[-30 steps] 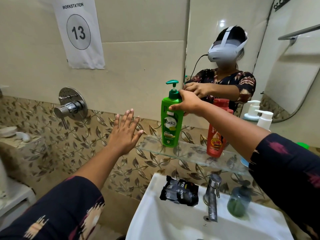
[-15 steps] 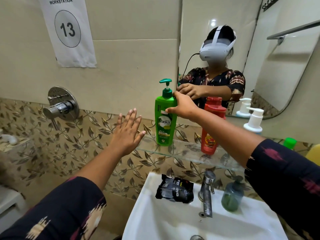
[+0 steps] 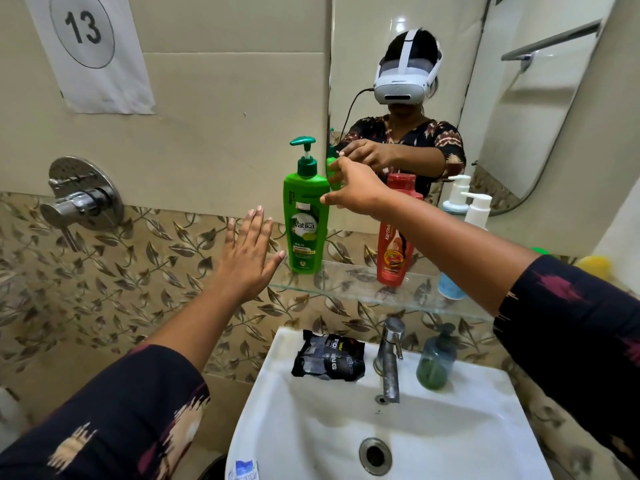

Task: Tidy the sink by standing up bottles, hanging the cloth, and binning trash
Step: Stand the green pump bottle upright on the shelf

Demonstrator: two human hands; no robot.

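Glass shelf [image 3: 349, 284]: green shampoo bottle [image 3: 306, 220] upright at its left end. My right hand [image 3: 353, 192] has just loosened, fingers apart at its shoulder; left hand [image 3: 247, 254] spread, empty. Next: black wrapper [image 3: 329, 356] on sink rim [image 3: 277, 386].

i see a glossy green plastic pump bottle [image 3: 306, 223] and a glossy red plastic bottle [image 3: 394, 237] on a clear glass shelf [image 3: 349, 282]. smooth glazed white ceramic sink [image 3: 349, 427], brushed metal tap [image 3: 389, 358], crinkled shiny black foil wrapper [image 3: 329, 356], matt white paper sign [image 3: 90, 50], patterned cloth sleeves.
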